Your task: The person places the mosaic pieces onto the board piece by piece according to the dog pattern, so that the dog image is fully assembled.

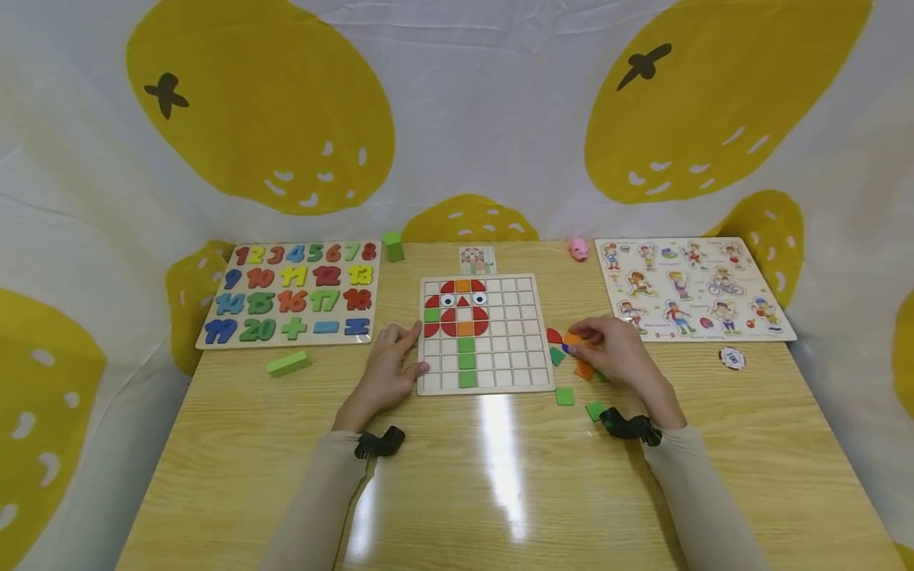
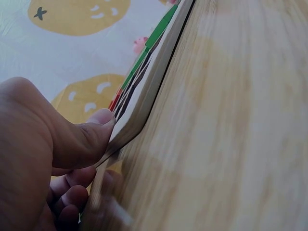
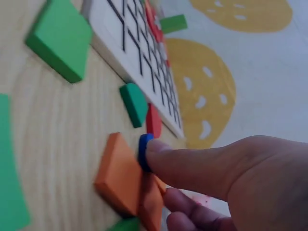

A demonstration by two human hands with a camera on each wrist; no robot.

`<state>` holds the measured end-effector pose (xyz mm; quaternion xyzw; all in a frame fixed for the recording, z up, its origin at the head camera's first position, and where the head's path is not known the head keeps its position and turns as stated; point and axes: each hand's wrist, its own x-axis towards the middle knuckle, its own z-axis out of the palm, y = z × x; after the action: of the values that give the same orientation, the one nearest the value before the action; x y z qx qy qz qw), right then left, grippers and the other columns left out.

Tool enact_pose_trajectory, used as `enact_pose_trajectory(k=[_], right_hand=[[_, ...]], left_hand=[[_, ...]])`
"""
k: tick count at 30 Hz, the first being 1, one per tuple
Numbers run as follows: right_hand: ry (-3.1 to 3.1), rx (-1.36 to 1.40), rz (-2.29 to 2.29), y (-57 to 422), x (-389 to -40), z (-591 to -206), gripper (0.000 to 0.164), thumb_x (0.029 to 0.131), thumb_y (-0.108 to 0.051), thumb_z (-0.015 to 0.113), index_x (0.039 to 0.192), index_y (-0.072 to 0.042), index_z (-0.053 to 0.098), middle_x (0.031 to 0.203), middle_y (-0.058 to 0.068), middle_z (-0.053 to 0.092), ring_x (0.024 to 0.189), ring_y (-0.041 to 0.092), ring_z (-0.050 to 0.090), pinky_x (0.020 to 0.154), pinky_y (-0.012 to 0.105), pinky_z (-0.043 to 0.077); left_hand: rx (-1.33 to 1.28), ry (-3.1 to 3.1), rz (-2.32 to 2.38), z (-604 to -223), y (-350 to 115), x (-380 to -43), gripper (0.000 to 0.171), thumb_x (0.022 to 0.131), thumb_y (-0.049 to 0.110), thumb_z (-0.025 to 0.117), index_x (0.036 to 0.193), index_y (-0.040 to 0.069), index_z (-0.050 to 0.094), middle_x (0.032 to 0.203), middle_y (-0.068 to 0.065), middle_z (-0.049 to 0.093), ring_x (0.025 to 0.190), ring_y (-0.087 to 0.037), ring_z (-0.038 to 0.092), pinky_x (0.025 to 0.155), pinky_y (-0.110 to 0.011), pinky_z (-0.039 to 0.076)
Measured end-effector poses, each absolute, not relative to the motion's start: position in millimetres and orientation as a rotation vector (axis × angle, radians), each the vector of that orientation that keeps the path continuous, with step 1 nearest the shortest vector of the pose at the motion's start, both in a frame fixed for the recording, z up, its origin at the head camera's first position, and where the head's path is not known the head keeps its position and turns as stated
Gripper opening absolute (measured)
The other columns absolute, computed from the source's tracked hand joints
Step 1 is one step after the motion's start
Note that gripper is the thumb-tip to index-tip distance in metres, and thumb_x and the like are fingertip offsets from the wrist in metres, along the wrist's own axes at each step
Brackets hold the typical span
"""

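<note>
A square wooden grid board [image 1: 505, 357] lies mid-table, with red, green and orange pieces and two eye pieces set in its left half. My left hand [image 1: 389, 365] rests at the board's left edge, index finger and thumb spread apart; the thumb [image 2: 91, 137] touches the edge in the left wrist view. Right of the board, my right hand [image 1: 616, 349] pinches a small blue piece [image 3: 145, 151] at the thumb tip, its index fingertip hidden. Orange pieces [image 3: 118, 175] lie close under it, with a red piece [image 3: 153, 120] and a dark green piece [image 3: 134, 104] beside them.
Green squares [image 1: 565, 396] lie near the board's lower right corner. A picture card [image 1: 477, 260] sits behind the board. A number puzzle [image 1: 293, 293] stands left, a sports figure puzzle [image 1: 693, 289] right. Around are green blocks [image 1: 289, 363], a pink pig [image 1: 579, 249] and a chip [image 1: 731, 358].
</note>
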<state>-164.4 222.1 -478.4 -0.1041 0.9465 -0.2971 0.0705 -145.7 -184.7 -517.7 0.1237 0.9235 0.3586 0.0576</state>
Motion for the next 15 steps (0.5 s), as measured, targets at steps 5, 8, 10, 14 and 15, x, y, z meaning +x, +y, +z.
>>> enact_pose_trajectory(k=[5,8,10,14,15], right_hand=[[2.866,-0.317,-0.850,217.7,-170.3,-473.2,0.036,0.088,-0.026,0.075,0.118,-0.007,0.069,0.108,0.014,0.068,0.097,0.030,0.060,0.083,0.047,0.046],[2.862,-0.365,-0.885,210.5,-176.4,-472.2,0.037,0.089,-0.026,0.075,0.121,-0.008,0.068,0.110,0.014,0.067,0.100,0.031,0.060,0.086,0.048,0.046],[2.842,-0.405,-0.912,203.8,-180.7,-473.2,0.037,0.088,-0.027,0.075,0.120,-0.009,0.069,0.110,0.013,0.067,0.100,0.030,0.060,0.087,0.048,0.047],[2.793,-0.403,-0.920,193.6,-185.3,-477.1,0.030,0.087,-0.027,0.076,0.113,-0.012,0.073,0.105,0.009,0.067,0.098,0.027,0.061,0.087,0.045,0.048],[2.782,-0.392,-0.922,192.4,-185.6,-477.5,0.028,0.087,-0.027,0.076,0.111,-0.012,0.073,0.104,0.009,0.066,0.097,0.026,0.062,0.087,0.045,0.049]], left_hand=[[0.361,2.796,1.089,-516.8,-184.9,-144.6,0.073,0.093,0.024,0.068,0.155,0.018,0.031,0.109,-0.002,0.041,0.101,-0.019,0.035,0.083,-0.034,0.031],[0.358,2.796,1.087,-515.1,-184.8,-144.1,0.073,0.093,0.024,0.068,0.155,0.018,0.031,0.109,-0.002,0.041,0.101,-0.019,0.035,0.083,-0.034,0.031],[0.360,2.800,1.082,-514.3,-184.7,-144.1,0.073,0.093,0.024,0.068,0.155,0.018,0.031,0.110,-0.002,0.041,0.101,-0.019,0.035,0.083,-0.035,0.031],[0.366,2.804,1.075,-512.8,-184.0,-144.6,0.073,0.093,0.025,0.068,0.155,0.018,0.031,0.110,-0.002,0.041,0.101,-0.019,0.035,0.083,-0.034,0.031],[0.372,2.806,1.071,-512.4,-184.0,-144.9,0.073,0.093,0.025,0.068,0.155,0.017,0.032,0.110,-0.002,0.041,0.101,-0.019,0.036,0.083,-0.034,0.031]])
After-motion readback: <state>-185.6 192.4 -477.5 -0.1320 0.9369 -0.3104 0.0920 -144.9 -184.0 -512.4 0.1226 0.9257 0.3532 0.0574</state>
